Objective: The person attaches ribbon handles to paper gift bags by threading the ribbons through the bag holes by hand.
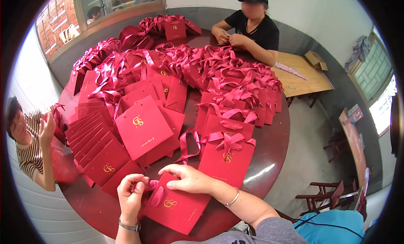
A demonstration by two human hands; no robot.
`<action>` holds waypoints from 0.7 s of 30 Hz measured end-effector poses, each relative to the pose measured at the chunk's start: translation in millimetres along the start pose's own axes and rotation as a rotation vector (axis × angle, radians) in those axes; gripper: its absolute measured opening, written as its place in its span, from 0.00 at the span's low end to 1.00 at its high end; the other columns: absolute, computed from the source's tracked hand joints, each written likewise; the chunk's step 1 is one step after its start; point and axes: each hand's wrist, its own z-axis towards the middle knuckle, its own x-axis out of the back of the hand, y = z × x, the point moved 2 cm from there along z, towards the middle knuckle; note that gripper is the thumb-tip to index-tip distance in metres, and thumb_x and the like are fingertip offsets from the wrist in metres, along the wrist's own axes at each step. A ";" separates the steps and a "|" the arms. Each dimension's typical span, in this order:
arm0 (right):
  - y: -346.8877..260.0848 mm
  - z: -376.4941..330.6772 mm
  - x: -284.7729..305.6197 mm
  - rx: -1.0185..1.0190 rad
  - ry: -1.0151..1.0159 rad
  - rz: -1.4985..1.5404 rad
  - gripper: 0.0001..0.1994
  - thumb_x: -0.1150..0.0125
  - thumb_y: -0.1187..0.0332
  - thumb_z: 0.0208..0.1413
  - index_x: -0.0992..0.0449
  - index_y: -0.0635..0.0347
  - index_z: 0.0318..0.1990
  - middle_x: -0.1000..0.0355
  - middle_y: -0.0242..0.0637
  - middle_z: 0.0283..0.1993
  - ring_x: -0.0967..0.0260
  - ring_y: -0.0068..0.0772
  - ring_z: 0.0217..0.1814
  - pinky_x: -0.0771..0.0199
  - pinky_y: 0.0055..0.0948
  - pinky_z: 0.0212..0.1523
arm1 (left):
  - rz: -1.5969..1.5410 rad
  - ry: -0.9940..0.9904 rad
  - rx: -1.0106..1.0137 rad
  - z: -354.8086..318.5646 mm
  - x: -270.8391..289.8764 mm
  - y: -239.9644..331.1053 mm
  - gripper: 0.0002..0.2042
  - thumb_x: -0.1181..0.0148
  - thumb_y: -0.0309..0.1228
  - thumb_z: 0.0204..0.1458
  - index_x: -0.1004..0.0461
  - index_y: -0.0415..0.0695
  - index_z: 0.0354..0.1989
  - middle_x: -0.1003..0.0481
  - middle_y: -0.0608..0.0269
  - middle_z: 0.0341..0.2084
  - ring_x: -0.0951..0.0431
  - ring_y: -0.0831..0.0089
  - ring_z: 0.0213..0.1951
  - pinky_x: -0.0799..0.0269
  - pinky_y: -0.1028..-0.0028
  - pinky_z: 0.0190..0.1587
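A red paper gift bag (179,212) with a gold emblem lies tilted at the table's near edge, right before me. My right hand (194,181) grips its upper edge, thumb on the front face and fingers behind. Closed beside the bag's top left corner, my left hand (129,196) pinches a pink ribbon (157,197) that loops from the bag; the ribbon's end is hidden in the fingers. Just beyond my right hand lies another red bag (227,160) with its ribbon tied in a bow. Left of it rests a flat red bag (144,128) on a stack.
Piles of red bags with ribbons (202,63) cover much of the round dark table (269,155). A row of overlapping bags (94,147) lies at left. One person (256,31) sits across, another (31,147) at left. A wooden table (303,73) and folding chair (330,193) stand right.
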 end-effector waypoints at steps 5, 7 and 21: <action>-15.3 -6.2 10.8 0.043 0.033 0.097 0.21 0.41 0.74 0.58 0.33 0.64 0.59 0.30 0.30 0.52 0.35 0.19 0.54 0.34 0.23 0.57 | 0.034 -0.020 -0.050 -4.0 1.6 0.8 0.07 0.45 0.24 0.60 0.28 0.37 0.45 0.22 0.56 0.40 0.22 0.70 0.44 0.27 0.69 0.51; -31.7 -12.9 21.4 0.131 0.148 -0.131 0.20 0.40 0.73 0.57 0.31 0.63 0.58 0.29 0.32 0.53 0.34 0.22 0.56 0.33 0.26 0.58 | -0.091 0.026 -0.029 -0.1 -6.0 2.3 0.08 0.45 0.23 0.59 0.28 0.36 0.45 0.23 0.55 0.42 0.23 0.70 0.46 0.27 0.70 0.52; -52.5 -124.4 67.2 0.464 0.841 0.056 0.20 0.43 0.77 0.58 0.32 0.65 0.58 0.27 0.35 0.54 0.31 0.23 0.54 0.31 0.25 0.56 | 0.008 -0.069 -0.050 -20.9 -29.3 14.2 0.12 0.46 0.19 0.57 0.27 0.37 0.49 0.23 0.61 0.45 0.23 0.74 0.46 0.28 0.74 0.51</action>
